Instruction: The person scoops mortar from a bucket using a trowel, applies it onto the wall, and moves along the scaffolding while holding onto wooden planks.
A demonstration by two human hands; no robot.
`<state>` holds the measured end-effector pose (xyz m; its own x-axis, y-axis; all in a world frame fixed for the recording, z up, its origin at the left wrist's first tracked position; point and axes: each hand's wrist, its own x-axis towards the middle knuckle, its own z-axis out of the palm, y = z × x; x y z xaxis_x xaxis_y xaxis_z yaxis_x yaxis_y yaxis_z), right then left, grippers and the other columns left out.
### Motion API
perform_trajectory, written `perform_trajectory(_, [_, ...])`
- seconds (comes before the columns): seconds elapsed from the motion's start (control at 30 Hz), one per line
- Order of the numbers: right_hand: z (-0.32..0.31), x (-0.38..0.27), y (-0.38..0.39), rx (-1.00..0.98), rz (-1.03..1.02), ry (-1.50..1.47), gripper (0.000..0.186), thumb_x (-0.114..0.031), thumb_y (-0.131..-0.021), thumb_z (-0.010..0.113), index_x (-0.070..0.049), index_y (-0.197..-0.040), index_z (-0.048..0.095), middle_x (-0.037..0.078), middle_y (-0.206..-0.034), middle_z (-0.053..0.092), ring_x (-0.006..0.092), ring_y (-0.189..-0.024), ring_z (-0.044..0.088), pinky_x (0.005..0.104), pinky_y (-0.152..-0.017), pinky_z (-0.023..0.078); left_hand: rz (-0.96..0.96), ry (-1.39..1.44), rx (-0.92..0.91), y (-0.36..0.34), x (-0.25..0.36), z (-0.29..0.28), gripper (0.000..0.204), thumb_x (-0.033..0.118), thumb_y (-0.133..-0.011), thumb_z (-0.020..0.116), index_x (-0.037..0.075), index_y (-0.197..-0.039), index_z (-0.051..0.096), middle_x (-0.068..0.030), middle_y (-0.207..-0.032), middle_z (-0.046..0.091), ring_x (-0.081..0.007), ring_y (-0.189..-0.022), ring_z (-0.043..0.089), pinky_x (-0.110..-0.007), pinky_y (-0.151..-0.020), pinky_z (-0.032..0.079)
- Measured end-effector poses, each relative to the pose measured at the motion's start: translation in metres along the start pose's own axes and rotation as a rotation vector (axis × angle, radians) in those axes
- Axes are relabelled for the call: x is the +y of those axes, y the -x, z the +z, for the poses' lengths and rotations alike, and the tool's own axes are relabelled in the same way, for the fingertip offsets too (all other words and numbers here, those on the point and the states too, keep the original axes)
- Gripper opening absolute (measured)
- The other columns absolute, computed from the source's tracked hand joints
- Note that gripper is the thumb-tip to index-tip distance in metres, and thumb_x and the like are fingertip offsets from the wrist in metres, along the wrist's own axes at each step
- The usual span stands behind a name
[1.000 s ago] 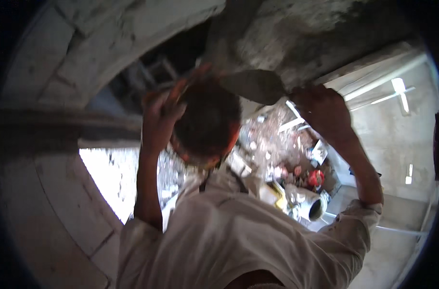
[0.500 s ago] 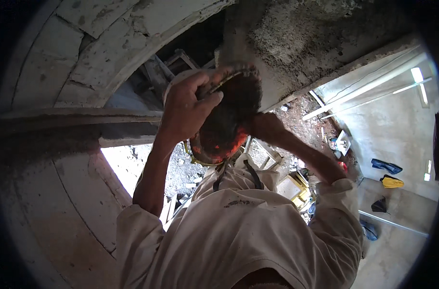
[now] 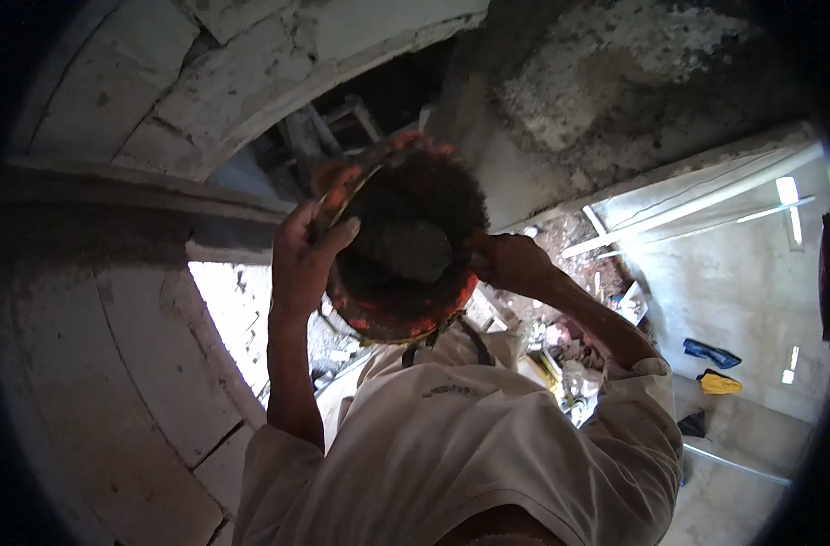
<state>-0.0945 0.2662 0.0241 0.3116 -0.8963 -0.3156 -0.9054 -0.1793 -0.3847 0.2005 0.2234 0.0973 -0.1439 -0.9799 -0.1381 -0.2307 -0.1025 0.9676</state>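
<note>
A dirty red-orange bucket [image 3: 392,309], dark with grime inside, is held up before me with its mouth tilted toward the camera. My left hand [image 3: 306,255] is closed on its left rim, thumb over the edge. My right hand [image 3: 511,259] is closed at the bucket's right side, apparently on the trowel, whose grey blade [image 3: 406,250] seems to lie inside the bucket; the handle is hidden by my fingers, and mortar and blade are hard to tell apart in the shadow.
A rough, mortar-smeared concrete surface [image 3: 597,82] is overhead at right, and cracked blockwork [image 3: 142,91] curves along the upper left. A bright opening [image 3: 224,300] is at left. Rubble and containers lie below. Blue and yellow cloths [image 3: 718,382] are by the pale right wall.
My right hand and trowel have come down and left from beside the concrete into the bucket. The bucket has shifted and tilted, showing more of its inside.
</note>
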Motion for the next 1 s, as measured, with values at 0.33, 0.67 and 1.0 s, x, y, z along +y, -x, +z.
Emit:
perform_trajectory(0.33, [-0.172,-0.038,0.053,0.117,-0.428,-0.013,0.034,-0.022,-0.081,0.066,-0.005,-0.108,0.054,0.015,-0.092,0.064,0.0312,-0.078,0.065,0.0388,-0.067,0.052,-0.041,-0.03,0.234,0.028,-0.009,-0.024,0.036,0.024,-0.078,0.069,-0.001,-0.102,0.06,-0.0044,-0.088,0.057,-0.0128,-0.083,0.052,-0.027,-0.077,0.041])
perform_trajectory(0.67, [-0.277,0.112,0.082,0.334,0.164,-0.523,0.033,-0.024,-0.09,0.058,-0.006,-0.118,0.054,0.007,-0.089,0.064,0.0142,-0.068,0.062,0.0246,-0.053,0.052,0.012,-0.122,0.244,0.022,-0.029,0.016,0.024,0.015,-0.081,0.065,0.004,-0.075,0.045,0.0025,-0.068,0.039,-0.0079,-0.064,0.035,-0.027,-0.058,0.032])
perform_trajectory(1.0, [-0.409,0.031,0.175,0.949,0.091,0.215,0.032,-0.035,-0.094,0.051,-0.012,-0.117,0.056,-0.002,-0.09,0.06,0.0092,-0.077,0.057,0.0258,-0.063,0.047,0.036,-0.08,0.03,-0.006,-0.039,0.049,0.018,0.013,-0.079,0.068,0.006,-0.075,0.051,0.0026,-0.067,0.044,-0.007,-0.064,0.04,-0.027,-0.057,0.035])
